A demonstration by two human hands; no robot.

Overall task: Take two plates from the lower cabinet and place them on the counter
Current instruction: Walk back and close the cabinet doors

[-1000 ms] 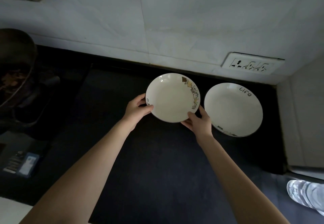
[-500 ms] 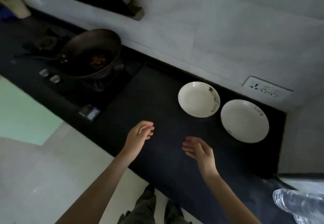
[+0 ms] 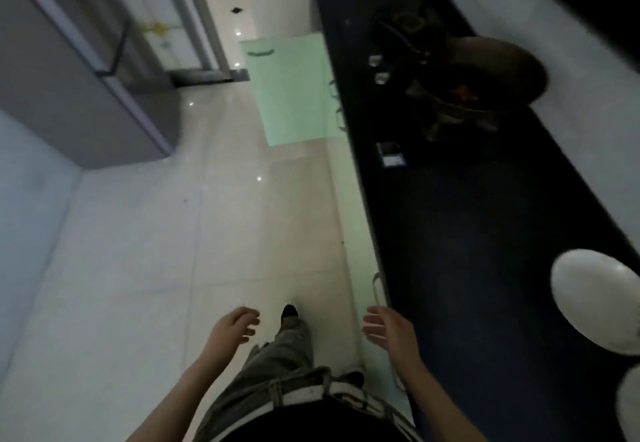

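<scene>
Two white plates lie on the dark counter (image 3: pixel 467 233) at the right edge of the head view: one plate (image 3: pixel 599 299) shows almost whole, the second plate (image 3: pixel 630 407) is cut off at the bottom right corner. My left hand (image 3: pixel 232 327) hangs open over the tiled floor, fingers loosely curled, holding nothing. My right hand (image 3: pixel 389 329) is open too, palm turned inward, beside the counter's front edge and well apart from the plates.
A dark wok (image 3: pixel 485 78) with food sits on the stove farther along the counter. Pale green lower cabinet fronts (image 3: pixel 291 91) with metal handles run below the counter edge. A grey refrigerator (image 3: pixel 79 71) stands at left across the light tiled floor (image 3: pixel 173 251).
Both hands let go of the patterned plate, leaving it next to the other, and drew back off the counter. My view has swung left toward the floor and the kitchen aisle.
</scene>
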